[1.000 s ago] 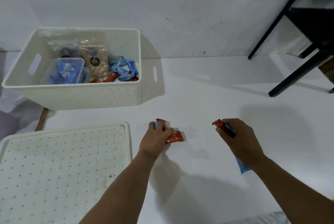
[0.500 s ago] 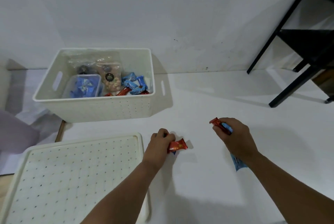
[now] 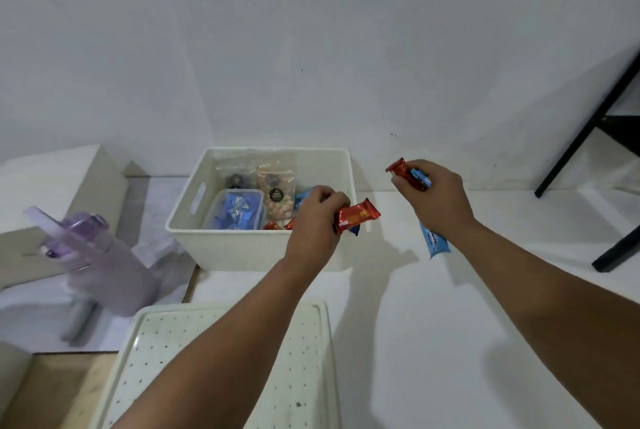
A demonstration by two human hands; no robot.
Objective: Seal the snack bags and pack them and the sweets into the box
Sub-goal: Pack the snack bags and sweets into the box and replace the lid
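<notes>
The white box (image 3: 258,250) stands on the white table against the wall. Inside lie two clear snack bags (image 3: 275,182), a lidded tub of blue sweets (image 3: 235,210) and loose blue and red sweets. My left hand (image 3: 317,220) hovers over the box's right front corner and grips a red sweet (image 3: 356,215) with a blue one under it. To the right of the box, my right hand (image 3: 434,194) is raised and grips red and blue sweets (image 3: 408,174). A long blue packet (image 3: 434,241) sticks out below that hand.
The box's perforated white lid (image 3: 221,366) lies in front of me on the left. A purple water bottle (image 3: 100,262) stands left of the box, with cardboard behind it. Black table legs (image 3: 588,137) rise at the far right.
Both hands have lifted off the table with their sweets and moved toward the box; the left hand now hangs over its right front corner. The view has shifted right and up.
</notes>
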